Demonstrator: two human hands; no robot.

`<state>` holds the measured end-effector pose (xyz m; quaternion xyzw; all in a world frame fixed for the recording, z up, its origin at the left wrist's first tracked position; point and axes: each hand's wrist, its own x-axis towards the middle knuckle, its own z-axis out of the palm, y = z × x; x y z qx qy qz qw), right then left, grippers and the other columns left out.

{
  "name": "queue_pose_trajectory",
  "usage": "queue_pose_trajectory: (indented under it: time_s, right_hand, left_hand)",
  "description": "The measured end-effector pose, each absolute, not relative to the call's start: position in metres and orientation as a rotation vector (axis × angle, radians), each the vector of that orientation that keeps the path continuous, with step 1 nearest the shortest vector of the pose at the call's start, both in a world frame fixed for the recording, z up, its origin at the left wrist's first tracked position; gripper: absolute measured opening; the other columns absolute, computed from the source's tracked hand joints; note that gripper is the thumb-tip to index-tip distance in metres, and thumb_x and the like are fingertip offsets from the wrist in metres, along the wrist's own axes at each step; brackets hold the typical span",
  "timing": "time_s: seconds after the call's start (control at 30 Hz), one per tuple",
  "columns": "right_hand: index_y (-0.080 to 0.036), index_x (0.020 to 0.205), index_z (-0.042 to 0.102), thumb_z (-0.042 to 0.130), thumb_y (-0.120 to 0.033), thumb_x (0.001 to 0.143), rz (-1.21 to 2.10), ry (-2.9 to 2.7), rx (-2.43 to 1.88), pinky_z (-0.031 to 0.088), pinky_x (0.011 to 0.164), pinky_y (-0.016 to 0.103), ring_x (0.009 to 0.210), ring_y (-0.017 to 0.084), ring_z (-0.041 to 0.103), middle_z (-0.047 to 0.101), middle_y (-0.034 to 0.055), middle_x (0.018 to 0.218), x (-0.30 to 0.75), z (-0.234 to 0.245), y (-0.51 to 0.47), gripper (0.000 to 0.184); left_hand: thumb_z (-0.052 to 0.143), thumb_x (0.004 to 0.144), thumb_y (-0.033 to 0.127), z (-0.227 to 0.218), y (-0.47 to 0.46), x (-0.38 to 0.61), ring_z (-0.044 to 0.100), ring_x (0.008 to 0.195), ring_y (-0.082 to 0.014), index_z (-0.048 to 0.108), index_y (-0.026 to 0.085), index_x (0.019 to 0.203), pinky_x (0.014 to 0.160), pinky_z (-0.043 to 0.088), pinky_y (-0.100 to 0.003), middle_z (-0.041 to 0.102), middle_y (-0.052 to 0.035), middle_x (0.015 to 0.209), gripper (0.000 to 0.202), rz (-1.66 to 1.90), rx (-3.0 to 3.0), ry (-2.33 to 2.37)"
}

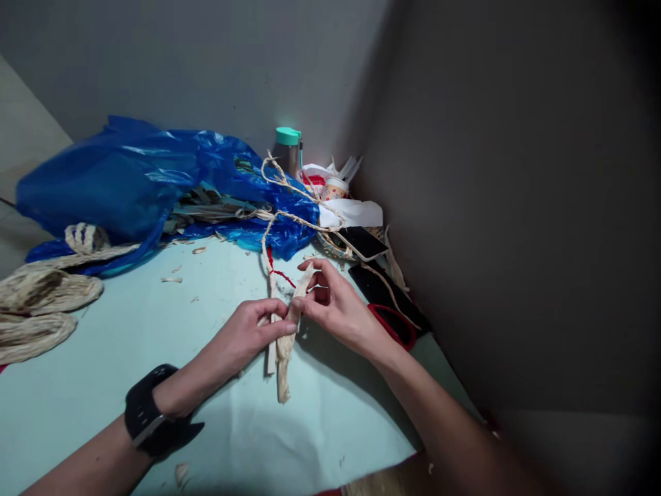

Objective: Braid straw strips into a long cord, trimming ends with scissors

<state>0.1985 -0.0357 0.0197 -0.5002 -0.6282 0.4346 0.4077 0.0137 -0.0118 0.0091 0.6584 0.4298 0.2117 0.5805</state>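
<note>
Between my two hands is a pale dried husk strip, hanging down toward the table. My left hand is closed, pinching the strip between thumb and fingers. Higher up, my right hand pinches the strip's upper part with thumb and fingertips. Beside the strip, a twisted straw-coloured cord runs up and away toward the blue bag, and its flat lower end shows below my left fingers. A red string joins the cord close to my right fingertips.
A blue plastic bag with dried strips lies at the back. Woven soles sit at left. A bottle with a green cap, a paper cup, a phone and red-handled scissors are at back and right, near the wall.
</note>
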Motion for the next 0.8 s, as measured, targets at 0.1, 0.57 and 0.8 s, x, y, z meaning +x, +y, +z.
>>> queue_pose_trajectory:
  time_s: [0.1, 0.57, 0.8]
  right_hand:
    - [-0.024, 0.128, 0.043, 0.072, -0.034, 0.078, 1.107, -1.649, -1.357, 0.04, 0.061, 0.026, 0.067, 0.014, 0.055, 0.056, -0.0043, 0.077, 0.196, 0.021, -0.037, 0.059]
    - [-0.024, 0.13, 0.042, 0.062, -0.021, 0.081, 1.074, -1.775, -1.392, 0.038, 0.062, 0.027, 0.067, 0.014, 0.051, 0.053, -0.0063, 0.07, 0.2, 0.033, -0.043, 0.053]
    - [-0.025, 0.128, 0.042, 0.064, -0.013, 0.076, 1.293, -1.554, -1.092, 0.041, 0.065, 0.026, 0.07, 0.013, 0.051, 0.052, -0.0051, 0.077, 0.202, 0.023, -0.036, 0.058]
  left_hand:
    - [0.066, 0.074, 0.033, 0.007, -0.011, 0.014, 0.047, 0.07, -0.0147, 0.062, 0.019, 0.075, 0.068, 0.035, -0.027, 0.055, 0.0033, 0.071, 0.015, 0.519, 1.5, 1.017]
    - [0.069, 0.075, 0.03, 0.008, -0.014, 0.014, 0.046, 0.066, -0.0121, 0.054, 0.02, 0.074, 0.063, 0.033, -0.024, 0.053, 0.006, 0.069, 0.019, 0.538, 1.448, 0.988]
    - [0.069, 0.076, 0.034, 0.008, -0.011, 0.015, 0.05, 0.075, -0.0147, 0.065, 0.019, 0.079, 0.072, 0.036, -0.026, 0.06, 0.0029, 0.077, 0.016, 0.505, 1.481, 0.947]
